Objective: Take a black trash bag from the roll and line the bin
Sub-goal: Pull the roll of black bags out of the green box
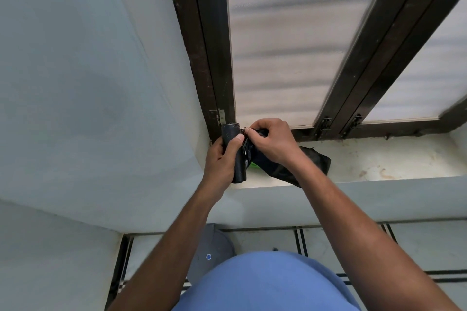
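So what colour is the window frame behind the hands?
Dark brown window frame, seen in the head view, the only one.

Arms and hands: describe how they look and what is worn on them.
Both forearms are bare all the way into view: no sleeves reach them. The left hand and right hand wear no gloves, and no watch, bracelet or ring shows on either. The nails that show are short. The only clothing in view is a blue garment at the bottom edge.

Blue shirt [265,283]; forearms bare, no sleeves showing.
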### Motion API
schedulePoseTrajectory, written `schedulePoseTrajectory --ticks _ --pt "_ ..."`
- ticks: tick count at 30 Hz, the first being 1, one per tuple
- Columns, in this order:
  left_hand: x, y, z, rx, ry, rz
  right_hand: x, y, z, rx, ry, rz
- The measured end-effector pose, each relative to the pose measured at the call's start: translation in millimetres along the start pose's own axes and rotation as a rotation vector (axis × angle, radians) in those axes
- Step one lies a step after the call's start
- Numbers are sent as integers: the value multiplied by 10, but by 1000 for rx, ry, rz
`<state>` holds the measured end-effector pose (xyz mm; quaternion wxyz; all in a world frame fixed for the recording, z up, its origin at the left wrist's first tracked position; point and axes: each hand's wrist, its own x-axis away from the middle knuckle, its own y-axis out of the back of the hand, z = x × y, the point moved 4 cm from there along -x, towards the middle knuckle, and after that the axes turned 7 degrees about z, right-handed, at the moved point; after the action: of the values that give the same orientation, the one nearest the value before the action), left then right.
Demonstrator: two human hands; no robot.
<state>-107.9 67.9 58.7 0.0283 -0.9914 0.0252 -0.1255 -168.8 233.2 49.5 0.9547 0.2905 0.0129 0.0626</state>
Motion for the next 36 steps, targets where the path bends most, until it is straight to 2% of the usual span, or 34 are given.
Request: schedulePoseTrajectory --ticks 4,8,11,13,18,27,30,33,36 --pt "-5 13 72 61 67 -8 25 -38 -61 -11 -30 20" --pt "-18 93 103 117 125 49 85 22 -190 -298 -187 279" --pt "-35 124 117 117 127 73 170 56 -174 -297 -168 430" --pt "-42 111 122 107 122 82 180 67 -171 -290 -146 401" --pt "-37 55 138 107 97 69 155 32 -202 -463 -187 234" --pt "3 58 154 89 85 21 106 -94 -166 -453 -386 86" --pt "3 69 78 116 39 27 148 -63 -348 -363 -455 1" --pt "-61 77 -39 88 11 55 265 -61 -469 -431 -486 120" --pt "-131 92 -50 114 55 39 304 -23 -428 -534 -396 216"
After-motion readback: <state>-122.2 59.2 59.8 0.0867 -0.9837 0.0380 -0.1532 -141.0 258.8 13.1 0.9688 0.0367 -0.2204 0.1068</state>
